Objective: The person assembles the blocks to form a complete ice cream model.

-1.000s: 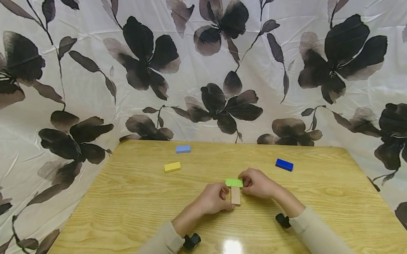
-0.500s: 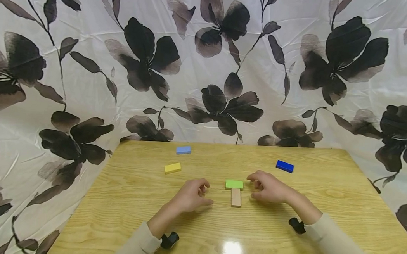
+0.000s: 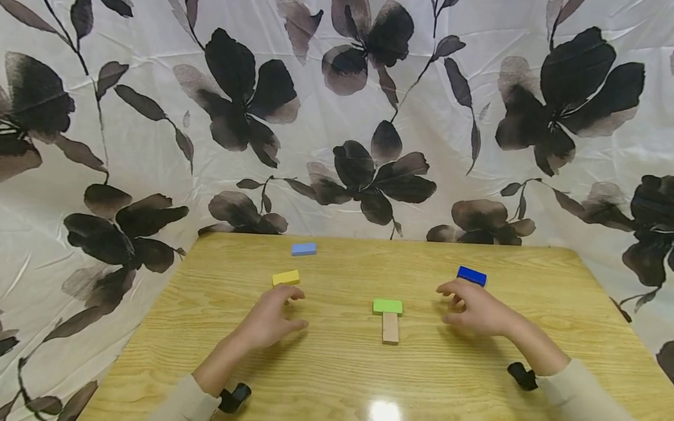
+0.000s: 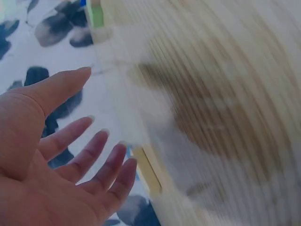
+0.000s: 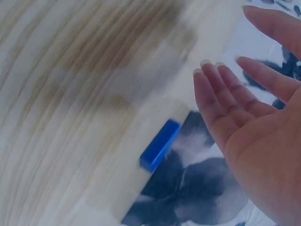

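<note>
My left hand (image 3: 269,319) hovers over the table just in front of the yellow block (image 3: 286,277), fingers loosely spread and holding nothing. In the left wrist view the yellow block (image 4: 148,172) shows beyond the fingertips. My right hand (image 3: 478,308), likewise bare of any object, is in front of the dark blue block (image 3: 472,275) and partly overlaps its near edge in the head view. The right wrist view shows that blue block (image 5: 160,146) apart from the fingers. Between the hands, a green block (image 3: 388,307) lies crosswise against the far end of a plain wooden block (image 3: 390,328), forming a T.
A light blue block (image 3: 304,249) lies near the back edge of the wooden table (image 3: 327,377). Behind the table hangs a white cloth (image 3: 296,118) with dark flowers. Each wrist wears a small black camera.
Both hands have let go of the green and wooden blocks and moved apart, the left one leftward toward the yellow block, the right one rightward toward the dark blue block. The T has stayed put.
</note>
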The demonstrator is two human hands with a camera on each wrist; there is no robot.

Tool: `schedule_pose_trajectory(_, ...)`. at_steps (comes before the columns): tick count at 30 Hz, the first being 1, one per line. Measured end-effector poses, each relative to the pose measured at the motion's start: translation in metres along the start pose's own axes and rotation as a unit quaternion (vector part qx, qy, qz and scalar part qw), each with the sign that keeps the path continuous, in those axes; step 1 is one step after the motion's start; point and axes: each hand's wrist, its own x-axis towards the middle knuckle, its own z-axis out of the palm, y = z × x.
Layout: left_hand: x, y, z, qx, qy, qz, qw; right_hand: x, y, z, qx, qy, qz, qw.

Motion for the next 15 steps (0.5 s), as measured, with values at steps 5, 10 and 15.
schedule_pose_trajectory(5,0.001,-0.017,-0.015,0.017,0.024,-0.013,0.9995,-0.010,0.011,-0.010,-0.003,0.010,0.008,0.9999)
schedule_pose_trajectory(10,0.003,-0.030,-0.027,0.030,0.042,-0.019,0.9985,-0.016,0.020,-0.018,-0.024,0.029,0.015,0.9992)
schedule_pose_trajectory(15,0.009,-0.040,-0.034,0.024,0.039,-0.008,0.9989,-0.021,0.030,-0.024,-0.040,0.056,0.034,0.9971)
